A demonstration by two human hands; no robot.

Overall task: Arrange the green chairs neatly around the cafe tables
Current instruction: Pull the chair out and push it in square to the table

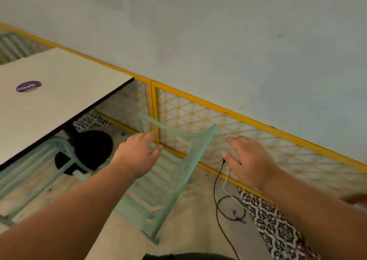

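2 bare hands reach out past the right corner of the white table [59,104]. The left hand [143,152], the one nearer the table, is open, with fingers loosely extended and thumb apart. Its fingertips are at the top rail of the green chair [158,190] and it grips nothing; the blur hides whether they touch the rail. The right hand [246,160], farther from the table, is open too, palm down and fingers spread, and it holds nothing.

The green chair stands right of the table, clear of its dark edge, with its back toward the yellow lattice railing [218,108] that runs behind the table. A 2nd green chair [39,170] sits partly under the table, beside the table's black round base [93,148]. A purple sticker [28,86] lies on the tabletop. Farther right of the table, a black cable [216,206] and a white cable [225,182] trail over the floor.
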